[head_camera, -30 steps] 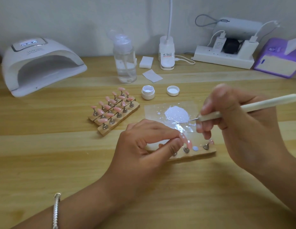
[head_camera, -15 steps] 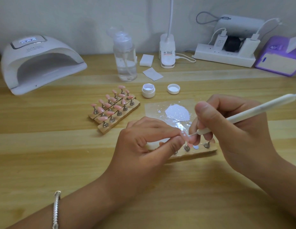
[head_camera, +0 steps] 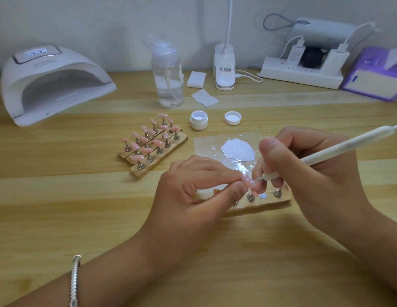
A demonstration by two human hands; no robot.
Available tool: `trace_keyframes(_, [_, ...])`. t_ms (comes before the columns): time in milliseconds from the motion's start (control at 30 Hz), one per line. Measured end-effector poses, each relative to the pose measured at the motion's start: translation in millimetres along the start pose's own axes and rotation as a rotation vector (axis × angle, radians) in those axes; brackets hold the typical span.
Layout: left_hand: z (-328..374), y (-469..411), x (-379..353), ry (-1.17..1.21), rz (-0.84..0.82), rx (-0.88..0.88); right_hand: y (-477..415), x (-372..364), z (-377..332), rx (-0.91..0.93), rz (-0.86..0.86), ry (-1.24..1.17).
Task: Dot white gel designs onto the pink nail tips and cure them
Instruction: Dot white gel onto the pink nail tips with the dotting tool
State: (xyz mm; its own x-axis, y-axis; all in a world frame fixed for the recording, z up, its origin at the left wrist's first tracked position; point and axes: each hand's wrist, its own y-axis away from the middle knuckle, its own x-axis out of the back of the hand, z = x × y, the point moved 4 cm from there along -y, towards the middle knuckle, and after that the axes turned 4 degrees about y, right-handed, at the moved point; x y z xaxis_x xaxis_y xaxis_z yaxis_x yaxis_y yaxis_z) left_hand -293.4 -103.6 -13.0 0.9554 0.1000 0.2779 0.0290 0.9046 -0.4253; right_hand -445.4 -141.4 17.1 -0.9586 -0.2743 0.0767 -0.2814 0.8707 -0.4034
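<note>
The counter (head_camera: 60, 196) is light wood with long grain lines, and it stands against a plain pale wall. At the back left a white curing lamp (head_camera: 51, 83) sits with its opening toward the person; more to the right are a clear pump bottle (head_camera: 167, 78), the base of a white desk lamp (head_camera: 224, 67), a power strip (head_camera: 301, 73) with chargers, and a purple tissue box (head_camera: 374, 78). In the middle stand an open gel jar (head_camera: 199, 120) and its lid (head_camera: 232, 118), well apart from the lamp. Left of them three wooden strips (head_camera: 155, 149) carry rows of pink nail tips on metal stands. A clear sheet (head_camera: 206, 142) holds a smear of white gel (head_camera: 237, 150). Near the person lies another wooden strip (head_camera: 266, 202) with a few metal stands. The left hand (head_camera: 193, 196) has its fingers closed on one pink nail tip (head_camera: 248, 182) — thumb and forefinger pinch it just above this strip. The right hand (head_camera: 308, 171) grips a white dotting pen (head_camera: 326, 154) like a pencil, fingers closed around it, and the thin metal point touches the pinched tip. A silver bracelet (head_camera: 74, 280) is on the left wrist.
</note>
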Motion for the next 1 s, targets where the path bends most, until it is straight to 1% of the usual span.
trace_keyframes(633, [0.3,-0.1,0.2,-0.001,0.007,0.009,-1.0,-0.4,-0.4,-0.012,-0.014,0.024])
trace_keyframes(1000, [0.0,-0.4,0.2,-0.004,0.004,-0.003,-0.9,-1.0,0.3,-0.019,0.01,-0.01])
